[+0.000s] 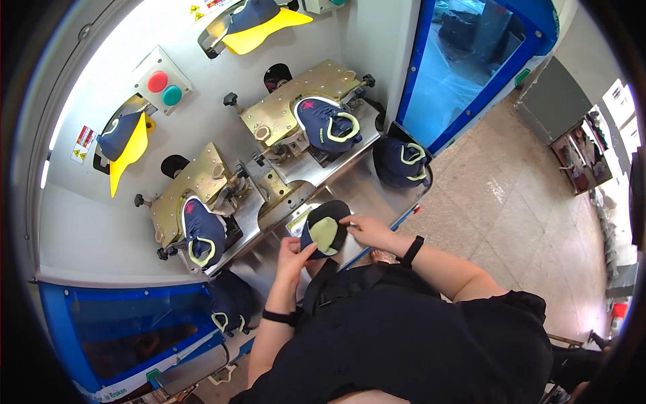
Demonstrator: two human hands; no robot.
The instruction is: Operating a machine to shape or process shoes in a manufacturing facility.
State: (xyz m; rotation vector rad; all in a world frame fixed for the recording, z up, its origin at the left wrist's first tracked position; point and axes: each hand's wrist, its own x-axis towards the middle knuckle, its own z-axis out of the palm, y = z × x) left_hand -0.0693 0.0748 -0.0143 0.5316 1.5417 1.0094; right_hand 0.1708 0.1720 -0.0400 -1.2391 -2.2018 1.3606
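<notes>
Held in front of my body is a dark navy shoe upper (324, 236) with a pale lime lining, its open side turned up. My left hand (291, 261) pinches its near left edge between thumb and fingers. On the opposite edge, my right hand (369, 231) grips the black part with its fingertips. Just beyond my hands, a navy upper with lime trim (328, 126) sits at the right station of the machine. A similar navy upper (202, 232) sits at the left station.
Brass-coloured clamp plates (296, 101) with black knobs stand behind the metal ledge (269, 252). Yellow-edged navy uppers (128, 145) jut from the white back wall, by a red button (157, 81) and a green one. More uppers (402, 162) rest at the ledge's right end and lower left (231, 301).
</notes>
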